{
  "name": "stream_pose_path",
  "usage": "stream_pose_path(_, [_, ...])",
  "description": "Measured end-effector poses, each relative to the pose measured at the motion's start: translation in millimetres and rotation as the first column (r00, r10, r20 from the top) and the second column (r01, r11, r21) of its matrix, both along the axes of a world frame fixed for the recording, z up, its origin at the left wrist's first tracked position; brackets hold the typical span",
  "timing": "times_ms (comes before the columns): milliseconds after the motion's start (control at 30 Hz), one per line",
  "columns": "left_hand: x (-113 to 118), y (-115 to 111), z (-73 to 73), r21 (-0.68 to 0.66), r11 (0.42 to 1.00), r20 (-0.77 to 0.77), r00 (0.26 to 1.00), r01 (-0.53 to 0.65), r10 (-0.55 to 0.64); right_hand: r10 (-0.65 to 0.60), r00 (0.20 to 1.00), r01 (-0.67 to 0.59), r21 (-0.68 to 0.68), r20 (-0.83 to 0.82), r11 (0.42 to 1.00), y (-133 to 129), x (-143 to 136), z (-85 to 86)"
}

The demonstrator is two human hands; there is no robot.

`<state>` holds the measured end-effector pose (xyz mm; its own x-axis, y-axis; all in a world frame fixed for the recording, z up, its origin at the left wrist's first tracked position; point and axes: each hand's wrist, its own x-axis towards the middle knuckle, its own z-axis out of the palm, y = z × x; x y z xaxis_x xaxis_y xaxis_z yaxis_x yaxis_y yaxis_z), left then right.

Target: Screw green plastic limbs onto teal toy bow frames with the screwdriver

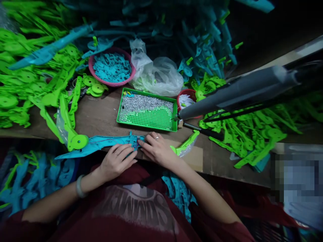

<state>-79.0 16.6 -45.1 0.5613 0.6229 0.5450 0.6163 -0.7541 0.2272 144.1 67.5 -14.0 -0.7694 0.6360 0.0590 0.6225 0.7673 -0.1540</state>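
Note:
A blue sword-shaped plastic shell (108, 141) lies across the table's front edge, its inner side facing up, with small parts and thin wires near its right end. My left hand (118, 159) rests over the shell's lower edge with fingers bent against it. From the right, my right hand (157, 148) presses its fingertips onto the shell by a small dark part; whether they pinch anything is too small to tell. A green round-ended piece (78, 141) touches the shell on the left. Another green piece (186, 144) lies beside my right hand.
Behind the shell stands a green tray (151, 118) of small metal screws. Further back are a pink bowl (111, 82) of blue pieces, a plastic bag (164, 75) and a red basket (179, 107). A grey powered tool (234, 90) reaches in from the right. Green parts are heaped on both sides.

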Motion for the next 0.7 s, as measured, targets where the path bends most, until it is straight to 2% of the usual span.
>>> stream_pose_path(133, [2,-2,2.8,-0.007,0.999,-0.045,0.998,-0.033,0.033,-0.013,0.999,0.013,0.007,-0.029,1.000,-4,2,0.2])
stream_pose_path(233, [3,-1,4.8,-0.062,0.996,-0.101,0.993,-0.061,0.055,0.031,0.997,-0.033,-0.025,-0.068,0.999,-5,1,1.8])
stream_pose_path(367, [-3,1,1.0,-0.162,0.986,0.000,1.000,0.024,-0.025,0.036,0.999,-0.037,-0.135,-0.010,0.990,-4,-7,5.7])
stream_pose_path(467, [-8,-1,-4.0,-0.152,0.988,0.068,0.998,-0.005,0.015,0.042,0.999,-0.037,-0.132,0.035,0.991,-3,-13,6.6])
stream_pose_path(567, [-9,-3,-4.3,-0.129,0.991,0.028,0.999,-0.026,0.030,0.074,0.996,-0.069,-0.115,0.041,0.991,-2,-13,7.4])
stream_pose_path(700, [-8,-3,1.7,-0.123,0.992,-0.017,1.000,-0.008,0.006,0.071,0.997,-0.066,-0.177,0.024,0.982,1,-13,13.8])
